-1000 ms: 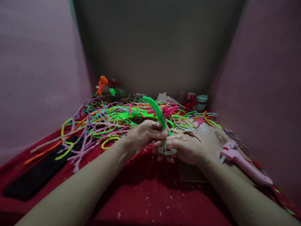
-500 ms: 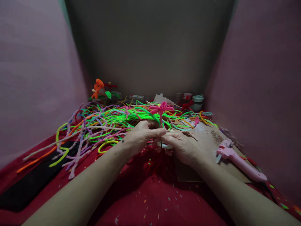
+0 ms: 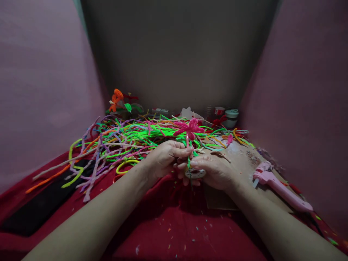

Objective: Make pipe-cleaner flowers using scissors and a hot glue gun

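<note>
Upright between my hands stands a pink pipe-cleaner flower [image 3: 190, 128], its petals spread at the top and its stem partly green lower down. My left hand [image 3: 170, 154] pinches that stem just below the flower head, thumb and fingers closed. My right hand [image 3: 214, 170] is closed beside the lower stem and holds a white spool [image 3: 195, 174] with holes in its face. Part of the spool is hidden by the fingers. Just behind both hands lies a wide pile of bright green pipe cleaners [image 3: 152, 132].
On the right, a pink glue gun [image 3: 280, 185] rests on cardboard [image 3: 239, 163]. Pipe cleaners of many colours spill left over a black item [image 3: 38, 210]. An orange flower [image 3: 116, 99] and a lidded cup [image 3: 231, 117] stand at the back. Scraps dot the red cloth [image 3: 168, 232].
The flower has tipped so its petals face me more. More green shows along the stem, and more of the spool's face is visible. The whole view has shifted slightly.
</note>
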`<state>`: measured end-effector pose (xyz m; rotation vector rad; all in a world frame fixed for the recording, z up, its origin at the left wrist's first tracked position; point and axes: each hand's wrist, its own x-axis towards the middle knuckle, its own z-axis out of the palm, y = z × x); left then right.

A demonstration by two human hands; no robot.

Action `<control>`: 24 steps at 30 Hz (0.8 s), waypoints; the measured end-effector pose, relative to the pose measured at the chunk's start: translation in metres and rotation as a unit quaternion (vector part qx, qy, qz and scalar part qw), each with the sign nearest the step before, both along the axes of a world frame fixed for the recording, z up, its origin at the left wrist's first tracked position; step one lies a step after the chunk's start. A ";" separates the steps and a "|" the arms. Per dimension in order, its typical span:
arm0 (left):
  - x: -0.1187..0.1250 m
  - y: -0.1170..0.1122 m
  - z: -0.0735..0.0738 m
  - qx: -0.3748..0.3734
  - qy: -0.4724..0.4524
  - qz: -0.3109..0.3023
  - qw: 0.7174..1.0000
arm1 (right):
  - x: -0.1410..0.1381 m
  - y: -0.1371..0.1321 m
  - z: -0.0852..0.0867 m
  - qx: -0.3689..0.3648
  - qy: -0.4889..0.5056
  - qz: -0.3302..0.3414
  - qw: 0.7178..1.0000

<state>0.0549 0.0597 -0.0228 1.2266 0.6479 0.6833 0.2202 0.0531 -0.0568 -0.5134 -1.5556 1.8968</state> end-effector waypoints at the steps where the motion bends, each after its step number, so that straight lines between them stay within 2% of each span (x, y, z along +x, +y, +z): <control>1: 0.000 0.000 0.000 -0.003 -0.006 -0.009 1.000 | -0.001 -0.001 -0.001 -0.008 0.008 -0.001 1.000; 5: 0.000 0.001 0.001 0.005 -0.008 0.001 1.000 | -0.002 -0.001 -0.005 -0.015 0.026 -0.026 0.999; 9: 0.001 0.002 0.001 0.057 -0.012 0.036 0.998 | -0.001 0.002 -0.007 0.057 -0.010 -0.072 0.996; 14: 0.006 0.000 0.000 0.112 0.032 0.125 0.985 | 0.000 0.005 -0.008 0.123 -0.036 -0.128 0.984; 20: 0.012 -0.005 0.002 0.096 0.048 0.207 0.972 | -0.002 0.005 -0.008 0.111 -0.051 -0.135 0.983; 24: 0.011 -0.004 0.000 0.086 0.034 0.185 0.978 | -0.003 0.002 -0.004 0.083 -0.056 -0.119 0.988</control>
